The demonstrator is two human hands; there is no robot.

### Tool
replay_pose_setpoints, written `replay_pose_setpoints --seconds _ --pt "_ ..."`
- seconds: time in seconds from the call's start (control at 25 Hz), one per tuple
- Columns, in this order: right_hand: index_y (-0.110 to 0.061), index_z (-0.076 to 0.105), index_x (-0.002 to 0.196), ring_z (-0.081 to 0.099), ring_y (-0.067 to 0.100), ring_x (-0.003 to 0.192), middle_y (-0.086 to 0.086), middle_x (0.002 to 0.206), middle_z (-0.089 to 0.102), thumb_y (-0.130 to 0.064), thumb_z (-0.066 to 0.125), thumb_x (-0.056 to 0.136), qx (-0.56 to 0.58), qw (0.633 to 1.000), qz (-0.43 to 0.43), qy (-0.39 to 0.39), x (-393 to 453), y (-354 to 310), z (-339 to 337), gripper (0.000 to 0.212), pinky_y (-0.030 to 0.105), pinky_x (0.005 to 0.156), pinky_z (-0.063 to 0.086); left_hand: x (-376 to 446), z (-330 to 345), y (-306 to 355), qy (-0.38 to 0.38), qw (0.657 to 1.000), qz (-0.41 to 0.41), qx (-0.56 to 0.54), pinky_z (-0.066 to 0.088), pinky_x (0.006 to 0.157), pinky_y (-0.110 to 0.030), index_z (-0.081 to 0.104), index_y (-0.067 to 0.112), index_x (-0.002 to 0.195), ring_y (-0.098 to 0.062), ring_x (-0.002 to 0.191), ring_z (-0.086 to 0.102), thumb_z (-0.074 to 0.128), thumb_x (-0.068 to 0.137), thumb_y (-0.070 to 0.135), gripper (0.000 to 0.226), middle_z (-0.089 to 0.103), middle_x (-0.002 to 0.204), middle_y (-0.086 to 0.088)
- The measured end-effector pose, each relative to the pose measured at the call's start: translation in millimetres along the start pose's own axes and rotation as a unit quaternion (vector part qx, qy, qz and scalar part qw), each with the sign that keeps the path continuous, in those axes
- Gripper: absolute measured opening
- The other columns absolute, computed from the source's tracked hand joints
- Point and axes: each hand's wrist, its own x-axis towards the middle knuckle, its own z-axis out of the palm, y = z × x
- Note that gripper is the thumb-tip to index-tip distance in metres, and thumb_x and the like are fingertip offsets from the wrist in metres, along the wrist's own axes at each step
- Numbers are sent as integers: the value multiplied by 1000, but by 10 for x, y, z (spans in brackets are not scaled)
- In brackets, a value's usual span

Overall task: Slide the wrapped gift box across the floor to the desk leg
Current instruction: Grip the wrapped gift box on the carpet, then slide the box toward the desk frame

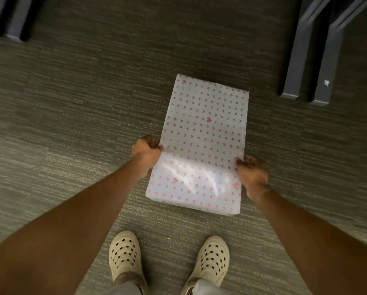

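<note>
now both my hands grip the wrapped gift box (201, 145) lying flat on the carpet floor (71, 124), left hand (146, 151) on its left edge, right hand (253, 175) on its right. its long axis runs away from me, and the desk leg (306, 67) stands ahead to the right, nearer my right hand.

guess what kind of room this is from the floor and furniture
Probably an office or workroom. The floor is grey low-pile carpet, the commercial sort, and dark grey metal desk legs stand at the upper right, with more furniture legs at the upper left.
</note>
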Motion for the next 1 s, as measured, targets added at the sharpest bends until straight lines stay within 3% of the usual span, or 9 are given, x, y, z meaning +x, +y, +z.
replay_pose_setpoints --seconds 0.16,0.28,0.36,0.44,0.56,0.68,1.0 --pt "-34 65 80 66 0 75 -14 87 70 -22 76 94 28 1000 0 -6 -25 -307 -152 22 11 58 52 46 -131 241 -11 1000 15 -7 55 72 -31 59 28 74 -23 85 65 70 85 23 16 70 92 -3" --pt "-28 68 98 63 0 76 -12 89 66 -23 76 94 51 999 9 9 35 -572 -169 10 14 62 49 160 -219 458 -41 998 36 -43 52 62 -27 59 26 76 -17 77 64 65 89 19 15 70 92 -4" --pt "-26 71 111 60 0 76 -9 99 66 -25 74 96 47 999 -1 16 70 -765 -199 15 15 62 47 264 -278 626 -42 997 39 -50 49 59 -25 63 23 82 -18 79 65 64 89 20 8 70 94 -3" --pt "-19 71 126 67 7 86 -5 115 70 -29 71 97 40 999 -21 -1 123 -964 -199 30 22 70 54 458 -387 761 -82 992 62 -75 53 66 -30 64 22 89 -20 87 66 63 90 21 2 69 98 -2" --pt "-12 66 135 71 27 118 8 136 70 -31 69 98 44 997 -61 6 389 -1255 -252 42 44 99 61 850 -374 965 -158 974 107 -122 58 73 -39 64 16 97 -24 92 67 62 90 21 9 69 99 -8" --pt "-9 65 136 70 29 124 11 138 70 -31 68 99 53 996 -76 1 714 -1544 -228 43 47 103 59 1212 -235 1272 -93 983 109 -118 52 60 -27 60 24 85 -14 80 64 66 88 20 7 64 88 2" --pt "-5 65 133 68 33 127 16 138 68 -27 72 96 51 988 -142 6 1729 -2074 -234 43 51 109 55 2146 187 2006 -56 980 119 -150 51 57 -27 59 25 83 -15 80 63 69 86 19 13 64 92 1"
